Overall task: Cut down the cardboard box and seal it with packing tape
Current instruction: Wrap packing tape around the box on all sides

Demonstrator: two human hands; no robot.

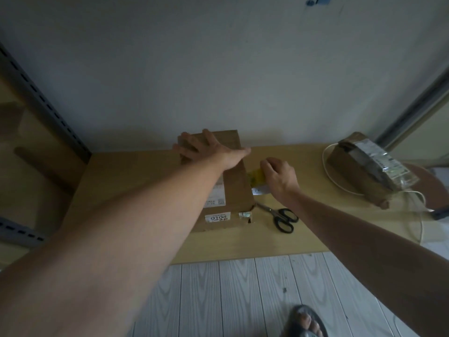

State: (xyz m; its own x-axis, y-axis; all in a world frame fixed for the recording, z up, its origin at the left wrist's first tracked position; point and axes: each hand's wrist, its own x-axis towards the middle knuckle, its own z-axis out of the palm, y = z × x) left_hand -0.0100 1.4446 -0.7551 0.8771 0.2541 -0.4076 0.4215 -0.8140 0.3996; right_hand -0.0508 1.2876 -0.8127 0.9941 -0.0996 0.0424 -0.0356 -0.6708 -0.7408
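A closed brown cardboard box [237, 188] with white labels lies on the low wooden table [136, 181], its far end near the wall. My left hand [209, 149] presses flat on the box's far top, fingers spread. My right hand [277, 175] is just right of the box, closed on a yellowish roll of packing tape [256, 178]; a strip of tape seems to run from the roll to the box's right side. Black-handled scissors [279, 216] lie on the table by the box's near right corner.
A second cardboard parcel [364, 171] wrapped in shiny film sits at the table's right end, with a white cable [326, 171] looping around it. Metal shelving [41, 103] stands on the left. The wall is close behind the table. A sandalled foot [307, 322] is on the plank floor.
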